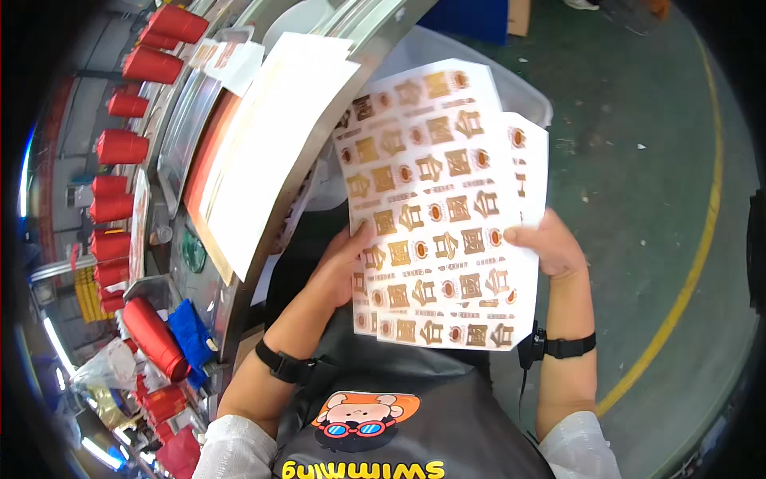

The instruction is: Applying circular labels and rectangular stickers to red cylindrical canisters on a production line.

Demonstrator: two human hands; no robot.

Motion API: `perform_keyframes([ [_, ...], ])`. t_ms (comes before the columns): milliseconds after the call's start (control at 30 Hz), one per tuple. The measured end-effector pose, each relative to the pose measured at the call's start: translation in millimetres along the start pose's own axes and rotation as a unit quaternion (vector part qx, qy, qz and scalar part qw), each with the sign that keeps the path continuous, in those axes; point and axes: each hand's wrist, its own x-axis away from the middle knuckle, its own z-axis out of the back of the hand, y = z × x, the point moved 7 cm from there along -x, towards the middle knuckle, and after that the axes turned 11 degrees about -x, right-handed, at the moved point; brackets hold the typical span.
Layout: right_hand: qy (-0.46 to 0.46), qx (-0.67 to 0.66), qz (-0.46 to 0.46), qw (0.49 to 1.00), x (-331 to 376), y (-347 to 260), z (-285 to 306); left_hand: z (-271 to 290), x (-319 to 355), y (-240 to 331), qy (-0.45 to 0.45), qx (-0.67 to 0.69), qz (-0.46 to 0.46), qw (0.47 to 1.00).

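Observation:
Over my lap I hold several white printed sheets (pixel 431 207) covered in rows of gold and brown characters and small round emblems. The sheets overlap unevenly, with one sheet's edge sticking out at the right. My left hand (pixel 345 259) grips their left edge, thumb on top and fingers hidden beneath. On the right edge my right hand (pixel 550 243) pinches them, its thumb lying on the front. A stack of white sheets (pixel 275 152) rests on the metal table to the left, apart from my hands.
Beyond the sheets stands a translucent plastic bin (pixel 527 92). Red cups (pixel 124 148) line the far left, with a larger red cylinder (pixel 155 339) beside a blue cloth (pixel 191 335). The metal table edge (pixel 319 136) runs diagonally at my left. Green floor (pixel 638 207) with a yellow line lies right.

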Motion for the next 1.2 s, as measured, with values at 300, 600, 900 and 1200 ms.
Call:
perform_keyframes([
  [300,-0.011,0.085,0.221,0.971,108.3,-42.8,-22.0,-54.9,58.9,67.6,-0.137,-0.109,-0.276,0.945],
  [600,0.151,0.074,0.323,0.931,130.8,39.7,-39.4,-40.6,81.5,15.2,-0.17,-0.132,-0.281,0.935],
  [900,0.127,0.015,0.312,0.942,121.8,50.0,-50.0,-12.5,87.6,20.7,-0.159,-0.109,-0.296,0.935],
  [1200,0.16,0.205,0.285,0.923,120.0,67.6,-60.8,-6.6,79.2,12.4,-0.082,-0.158,-0.351,0.919],
])
